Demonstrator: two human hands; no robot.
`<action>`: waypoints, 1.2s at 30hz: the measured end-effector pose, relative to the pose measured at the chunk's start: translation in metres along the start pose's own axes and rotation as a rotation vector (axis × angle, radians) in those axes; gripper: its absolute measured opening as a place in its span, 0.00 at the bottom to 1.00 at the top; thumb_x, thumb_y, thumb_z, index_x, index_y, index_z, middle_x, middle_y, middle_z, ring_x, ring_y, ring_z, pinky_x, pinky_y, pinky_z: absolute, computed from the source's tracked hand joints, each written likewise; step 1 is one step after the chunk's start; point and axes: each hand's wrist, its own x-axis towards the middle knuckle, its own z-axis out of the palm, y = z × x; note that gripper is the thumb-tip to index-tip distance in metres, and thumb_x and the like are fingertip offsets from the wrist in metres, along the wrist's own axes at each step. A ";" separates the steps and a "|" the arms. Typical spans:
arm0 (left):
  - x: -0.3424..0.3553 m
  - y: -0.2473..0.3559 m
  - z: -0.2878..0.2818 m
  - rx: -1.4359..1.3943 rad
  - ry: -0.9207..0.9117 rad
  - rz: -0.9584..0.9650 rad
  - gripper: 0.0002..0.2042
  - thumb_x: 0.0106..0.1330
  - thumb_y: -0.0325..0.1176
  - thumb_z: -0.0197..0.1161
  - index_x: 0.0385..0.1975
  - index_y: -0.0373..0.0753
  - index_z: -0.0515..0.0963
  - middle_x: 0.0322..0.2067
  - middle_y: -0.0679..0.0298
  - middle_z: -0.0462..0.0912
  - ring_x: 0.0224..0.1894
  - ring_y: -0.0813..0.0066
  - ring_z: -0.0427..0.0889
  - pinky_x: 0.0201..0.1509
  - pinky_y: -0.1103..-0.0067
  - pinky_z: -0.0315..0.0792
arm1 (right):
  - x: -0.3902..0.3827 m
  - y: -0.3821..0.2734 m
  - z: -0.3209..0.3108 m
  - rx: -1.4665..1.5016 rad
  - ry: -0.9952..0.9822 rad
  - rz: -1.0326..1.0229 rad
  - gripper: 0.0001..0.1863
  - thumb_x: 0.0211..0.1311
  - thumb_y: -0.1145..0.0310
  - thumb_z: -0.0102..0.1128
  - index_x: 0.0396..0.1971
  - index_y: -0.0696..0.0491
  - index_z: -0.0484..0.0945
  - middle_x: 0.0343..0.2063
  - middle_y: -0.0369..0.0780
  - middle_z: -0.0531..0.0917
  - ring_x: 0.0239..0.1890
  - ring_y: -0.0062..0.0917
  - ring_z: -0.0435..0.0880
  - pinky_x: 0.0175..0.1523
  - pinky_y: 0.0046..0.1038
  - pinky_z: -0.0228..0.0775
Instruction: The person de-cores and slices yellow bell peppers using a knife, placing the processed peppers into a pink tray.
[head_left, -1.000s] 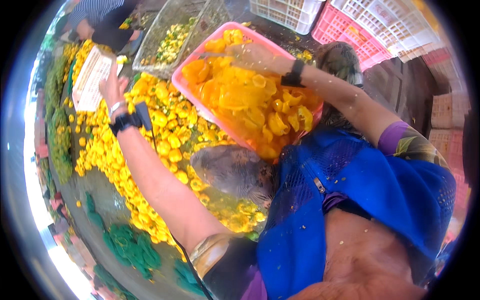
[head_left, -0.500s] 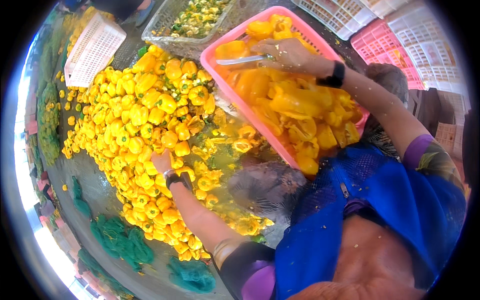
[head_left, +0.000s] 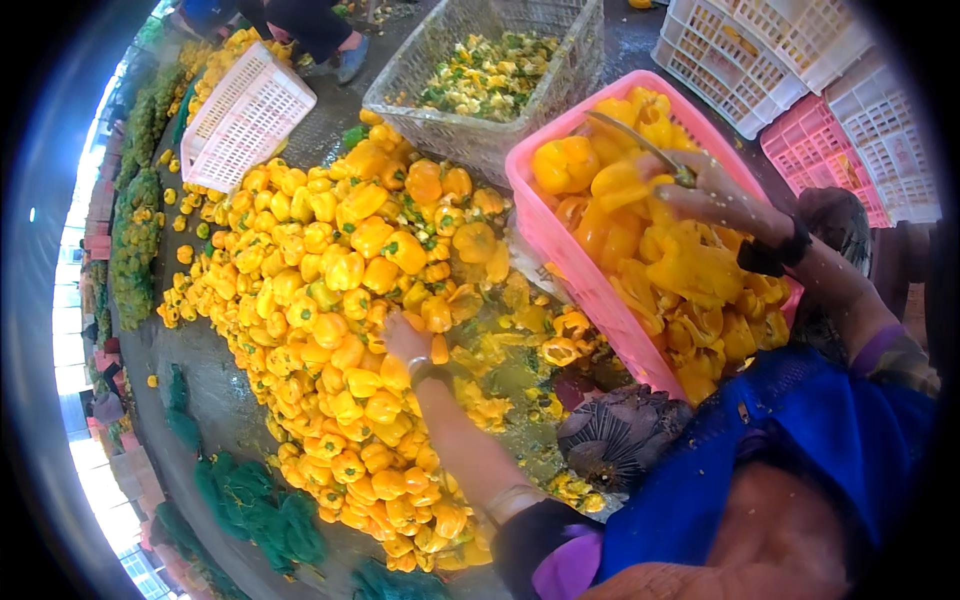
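Note:
My right hand [head_left: 715,198] is closed around a knife [head_left: 637,140] above a pink plastic basket [head_left: 625,335]. The narrow blade points up and to the left. Against the fingers of that hand is a piece of yellow bell pepper [head_left: 622,186]; whether they grip it is unclear. Cut yellow peppers [head_left: 690,265] fill the basket. My left hand [head_left: 405,338] reaches into a large heap of whole yellow bell peppers [head_left: 330,275] on the floor. Its fingertips are partly hidden among the peppers, so a hold on one cannot be made out.
Behind the heap stands a grey crate [head_left: 480,135] with green and pale pepper scraps. A white basket [head_left: 248,120] leans at the far left, near another person's foot [head_left: 352,60]. White crates [head_left: 735,60] are stacked at far right. Green netting [head_left: 255,510] lies at near left.
The whole view has shifted, so the scene sits farther right and lower. My right hand has turned the knife from pointing left to pointing up-left. My left hand stays at the heap.

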 end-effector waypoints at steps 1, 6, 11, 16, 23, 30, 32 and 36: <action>-0.005 -0.006 -0.004 -0.162 0.039 -0.070 0.37 0.45 0.44 0.71 0.57 0.37 0.65 0.51 0.51 0.72 0.54 0.51 0.70 0.54 0.65 0.69 | -0.003 0.000 -0.001 0.053 0.011 -0.020 0.22 0.61 0.65 0.55 0.53 0.59 0.70 0.34 0.36 0.79 0.22 0.13 0.75 0.26 0.16 0.69; -0.063 0.026 -0.060 -1.548 -0.017 -0.338 0.31 0.52 0.44 0.68 0.52 0.35 0.66 0.47 0.58 0.74 0.45 0.67 0.76 0.41 0.72 0.73 | -0.037 -0.035 -0.003 0.170 -0.091 0.118 0.23 0.60 0.63 0.57 0.53 0.58 0.70 0.28 0.34 0.78 0.17 0.11 0.73 0.19 0.14 0.62; -0.155 0.094 -0.206 -1.988 -0.245 0.105 0.21 0.59 0.42 0.62 0.48 0.40 0.69 0.40 0.64 0.77 0.39 0.73 0.78 0.32 0.78 0.75 | -0.065 -0.061 0.020 0.336 -0.213 0.005 0.27 0.61 0.58 0.57 0.57 0.55 0.67 0.25 0.32 0.77 0.16 0.10 0.72 0.18 0.12 0.59; -0.231 0.158 -0.287 -1.763 -0.346 0.220 0.19 0.65 0.45 0.55 0.45 0.35 0.72 0.36 0.64 0.78 0.39 0.77 0.76 0.37 0.81 0.70 | -0.100 -0.092 0.030 0.508 -0.426 -0.023 0.32 0.61 0.55 0.58 0.60 0.54 0.62 0.21 0.32 0.76 0.14 0.11 0.71 0.16 0.14 0.59; -0.309 0.220 -0.307 -1.660 -0.222 0.320 0.20 0.59 0.29 0.62 0.51 0.33 0.69 0.43 0.63 0.76 0.43 0.76 0.76 0.46 0.81 0.72 | -0.151 -0.069 -0.012 0.429 -0.374 -0.099 0.30 0.63 0.47 0.52 0.56 0.55 0.67 0.16 0.32 0.75 0.13 0.13 0.72 0.19 0.15 0.62; -0.349 0.246 -0.289 -1.707 -0.149 0.577 0.26 0.54 0.24 0.68 0.53 0.33 0.67 0.45 0.62 0.75 0.44 0.71 0.77 0.45 0.76 0.76 | -0.184 -0.060 -0.039 0.232 -0.344 -0.238 0.19 0.68 0.51 0.46 0.39 0.51 0.76 0.19 0.35 0.76 0.21 0.20 0.74 0.24 0.22 0.64; -0.347 0.252 -0.277 -1.684 -0.190 0.459 0.26 0.54 0.26 0.68 0.53 0.33 0.67 0.45 0.61 0.75 0.43 0.69 0.78 0.43 0.75 0.77 | -0.187 -0.042 -0.045 0.275 -0.355 -0.130 0.19 0.65 0.50 0.49 0.38 0.51 0.76 0.19 0.37 0.77 0.22 0.20 0.75 0.25 0.22 0.65; -0.357 0.262 -0.268 -1.952 -0.392 0.315 0.25 0.56 0.31 0.68 0.52 0.33 0.67 0.45 0.58 0.76 0.40 0.65 0.79 0.39 0.74 0.78 | -0.199 -0.003 -0.046 0.227 -0.144 -0.484 0.21 0.59 0.56 0.57 0.47 0.53 0.72 0.26 0.40 0.79 0.28 0.26 0.77 0.31 0.28 0.68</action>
